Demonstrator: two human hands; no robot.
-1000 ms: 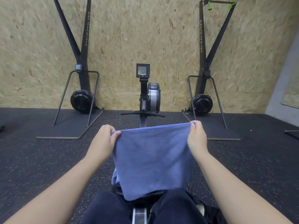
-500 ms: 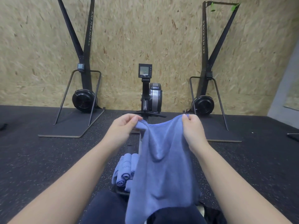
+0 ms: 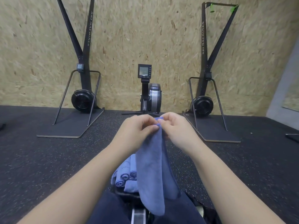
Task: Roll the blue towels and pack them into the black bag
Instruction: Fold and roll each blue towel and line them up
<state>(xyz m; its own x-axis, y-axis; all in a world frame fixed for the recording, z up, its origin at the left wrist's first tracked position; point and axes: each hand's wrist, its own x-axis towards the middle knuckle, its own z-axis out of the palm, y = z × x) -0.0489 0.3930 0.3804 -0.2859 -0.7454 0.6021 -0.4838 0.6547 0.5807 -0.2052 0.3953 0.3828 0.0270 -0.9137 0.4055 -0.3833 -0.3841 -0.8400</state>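
Both hands pinch the top corners of one blue towel (image 3: 151, 172), the left hand (image 3: 137, 131) and right hand (image 3: 176, 130) almost touching, so the cloth hangs below them folded lengthwise over the person's lap. Rolled towels (image 3: 124, 177) lie below the left wrist. To fold well, the edges should be matched squarely at the pinch before rolling tightly. No black bag can be clearly made out.

Head-worn, forward-down, close over lap.
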